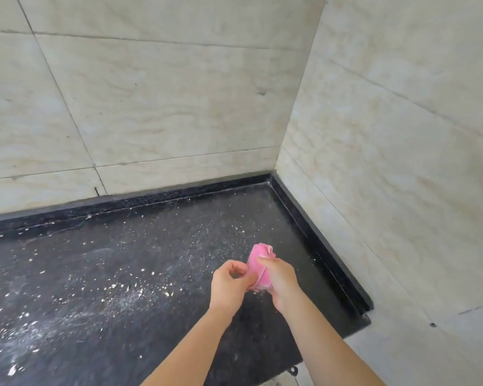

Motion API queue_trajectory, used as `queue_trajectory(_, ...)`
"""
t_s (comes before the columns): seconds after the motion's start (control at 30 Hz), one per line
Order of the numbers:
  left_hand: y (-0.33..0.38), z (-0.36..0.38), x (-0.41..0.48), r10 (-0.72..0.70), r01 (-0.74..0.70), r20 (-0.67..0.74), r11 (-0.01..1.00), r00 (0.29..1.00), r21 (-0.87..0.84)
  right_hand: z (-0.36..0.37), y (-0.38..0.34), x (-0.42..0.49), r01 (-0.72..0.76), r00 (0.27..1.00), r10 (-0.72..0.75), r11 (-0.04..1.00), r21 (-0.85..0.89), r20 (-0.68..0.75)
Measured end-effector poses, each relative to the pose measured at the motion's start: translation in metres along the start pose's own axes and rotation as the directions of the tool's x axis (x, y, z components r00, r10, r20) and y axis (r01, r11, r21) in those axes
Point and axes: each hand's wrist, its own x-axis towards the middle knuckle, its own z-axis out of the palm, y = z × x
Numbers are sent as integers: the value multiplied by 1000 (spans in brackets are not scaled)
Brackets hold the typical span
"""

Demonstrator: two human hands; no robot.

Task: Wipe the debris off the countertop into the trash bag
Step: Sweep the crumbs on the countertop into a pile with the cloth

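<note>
A bunched pink cloth (258, 263) is held up above the black countertop (101, 274), near its right end. My right hand (279, 282) grips the cloth from the right side, fingers curled round it. My left hand (229, 282) pinches the cloth's lower left edge. White crumbs and dust (123, 291) lie scattered over the countertop, thickest at the left and centre. No trash bag is in view.
Pale marble-look tiled walls (151, 107) close the counter at the back and on the right. A raised black lip (318, 240) runs along both walls. The counter's right front corner (365, 321) ends near the right wall.
</note>
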Motion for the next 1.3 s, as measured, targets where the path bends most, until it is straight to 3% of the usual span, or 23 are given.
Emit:
queue_trajectory(0.1, -1, 0, 42, -19, 16, 14, 985, 1000, 175, 8, -13, 47, 153, 983, -179, 927, -343, -46)
queue_trajectory(0.17, -3, -14, 68, -6, 38, -95, 940, 995, 338, 6, -17, 75, 213, 965, -263, 812, -543, -14)
queue_trajectory(0.3, -21, -66, 116, 94, 97, -288, 806, 953, 585, -6, -33, 137, 278, 926, -374, 581, -765, 53)
queue_trajectory(0.4, -35, -109, 148, 145, 209, -359, 595, 922, 776, -16, -61, 186, 236, 832, -552, 263, -935, 55)
queue_trajectory(0.47, -40, -130, 163, 159, 277, -391, 475, 907, 835, -20, -88, 212, 206, 767, -623, 14, -979, 152)
queue_trajectory(0.57, -45, -142, 177, 146, 317, -408, 419, 901, 851, -20, -114, 246, 176, 743, -567, -347, -921, 355)
queue_trajectory(0.63, -47, -139, 185, 95, 329, -395, 396, 914, 857, -18, -112, 259, 175, 783, -467, -467, -867, 410)
queue_trajectory(0.73, -48, -138, 189, 61, 348, -385, 314, 921, 883, -19, -98, 266, 163, 811, -459, -419, -893, 363)
queue_trajectory(0.83, -44, -146, 190, 54, 344, -368, 253, 928, 904, -11, -82, 265, 104, 849, -508, -108, -989, 145)
queue_trajectory(0.9, -42, -148, 190, 52, 332, -352, 228, 935, 915, 8, -67, 251, 155, 843, -530, 75, -985, 92)
queue_trajectory(1.03, -36, -148, 192, 26, 346, -363, 245, 931, 906, 71, -19, 185, 441, 820, -444, 88, -893, 362)
queue_trajectory(1.13, -32, -146, 195, -11, 365, -373, 230, 928, 902, 102, 4, 152, 620, 769, -325, 174, -765, 550)
queue_trajectory(1.23, -29, -146, 197, -37, 374, -375, 210, 926, 903, 95, -15, 164, 675, 730, -372, 256, -692, 574)
queue_trajectory(1.3, -30, -146, 198, -31, 370, -371, 200, 928, 907, 73, -46, 195, 643, 707, -511, 176, -746, 489)
